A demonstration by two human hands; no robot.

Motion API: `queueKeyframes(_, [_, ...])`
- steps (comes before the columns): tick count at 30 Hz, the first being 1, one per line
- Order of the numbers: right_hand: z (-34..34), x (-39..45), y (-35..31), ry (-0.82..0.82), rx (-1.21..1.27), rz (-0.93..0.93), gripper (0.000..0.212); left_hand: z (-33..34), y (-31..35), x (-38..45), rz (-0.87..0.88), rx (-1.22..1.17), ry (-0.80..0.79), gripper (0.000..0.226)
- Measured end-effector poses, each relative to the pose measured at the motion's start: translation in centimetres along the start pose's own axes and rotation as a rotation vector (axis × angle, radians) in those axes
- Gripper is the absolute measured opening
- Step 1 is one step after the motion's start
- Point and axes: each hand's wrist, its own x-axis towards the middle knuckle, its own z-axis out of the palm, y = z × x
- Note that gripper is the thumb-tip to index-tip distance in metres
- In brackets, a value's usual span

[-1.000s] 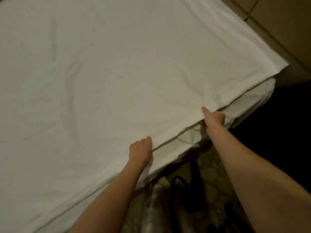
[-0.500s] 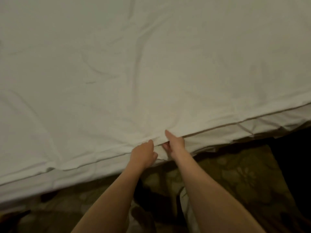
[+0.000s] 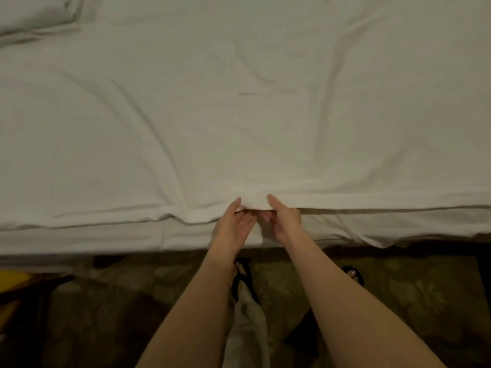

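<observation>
- A second ago your hands were well apart along the near edge of the sheet (image 3: 239, 115), close to the bed's right corner; now they sit almost touching, at the middle of that edge
- Your left hand (image 3: 233, 221) has turned its palm inward: thumb on top of the hem (image 3: 255, 201), fingers slid under it, pinching the cloth
- Your right hand (image 3: 285, 221) grips the same hem just to the right, thumb over it and fingers curled beneath
- The sheet lies spread over the whole bed, with long creases running far and left from your grip; its near edge hangs a little over the lower layer (image 3: 132, 235) of bedding
- Your view has moved left along the bed, so the right corner is out of sight and a folded cloth (image 3: 39, 11) shows at the far left
- Your sandals (image 3: 243, 277) stand on the patterned carpet (image 3: 411, 293), close against the bed
- My reading: the corner is done with and you have regripped at the centre, so a pull toward you, or a spread outward to both sides, should take out those creases
</observation>
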Motion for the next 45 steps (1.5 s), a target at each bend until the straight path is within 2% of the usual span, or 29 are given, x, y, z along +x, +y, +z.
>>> queueKeyframes(3, [-0.2,-0.2,0.5,0.071,0.133,-0.127,0.033,-1.5,1.0,0.4,0.066,-0.251,0.087,0.041])
queueKeyframes(6, [-1.5,-0.7,1.3,0.146,0.085,-0.186,0.029,-3.5,2.3,1.1,0.084,-0.293,0.166,0.044])
queueKeyframes(9, [-1.1,-0.7,2.9,0.202,0.117,-0.152,0.033,-6.1,4.2,1.7,0.105,-0.265,0.212,0.042])
queueKeyframes(12, [2.7,-0.5,5.0,0.111,0.209,-0.046,0.033,-7.6,5.1,2.1,0.066,-0.179,0.184,0.038])
queueKeyframes(14, [5.9,-0.7,6.6,0.042,0.160,0.006,0.036,-7.7,5.4,1.9,0.045,-0.174,0.142,0.039])
queueKeyframes(17, [8.8,-1.0,7.3,0.051,0.154,-0.023,0.040,-8.3,6.7,1.7,0.059,-0.263,0.134,0.040])
queueKeyframes(20, [7.7,-1.0,7.3,0.072,0.154,-0.070,0.043,-9.6,10.1,2.2,0.087,-0.403,0.213,0.040])
queueKeyframes(24, [5.8,-0.5,9.1,0.219,0.022,-0.063,0.035,-12.1,13.3,2.5,0.142,-0.403,0.308,0.044])
queueKeyframes(26, [6.4,-0.2,9.6,0.288,0.007,-0.070,0.013,-13.2,13.5,2.8,0.144,-0.390,0.340,0.046])
queueKeyframes(28, [7.4,0.0,10.3,0.346,0.032,-0.051,0.014,-13.8,13.6,3.1,0.158,-0.415,0.354,0.047])
queueKeyframes(30, [8.7,0.1,11.4,0.294,0.071,-0.015,0.010,-14.3,14.3,3.4,0.181,-0.470,0.335,0.047])
queueKeyframes(33, [12.6,-0.3,13.7,0.096,0.033,0.103,0.038,-16.4,16.2,3.7,0.195,-0.504,0.294,0.048])
queueKeyframes(35, [16.1,-0.6,14.9,0.029,0.042,0.149,0.042,-17.8,17.8,3.9,0.188,-0.485,0.269,0.045])
queueKeyframes(39, [20.5,-0.8,16.3,-0.004,0.121,0.064,0.045,-20.4,20.6,3.8,0.229,-0.527,0.268,0.043])
queueKeyframes(42, [20.7,-1.8,15.5,-0.014,0.116,-0.014,0.035,-24.3,23.0,3.4,0.245,-0.570,0.305,0.047])
queueKeyframes(45, [19.5,-2.8,16.6,0.051,0.038,-0.051,0.014,-28.5,26.4,2.8,0.263,-0.501,0.342,0.044])
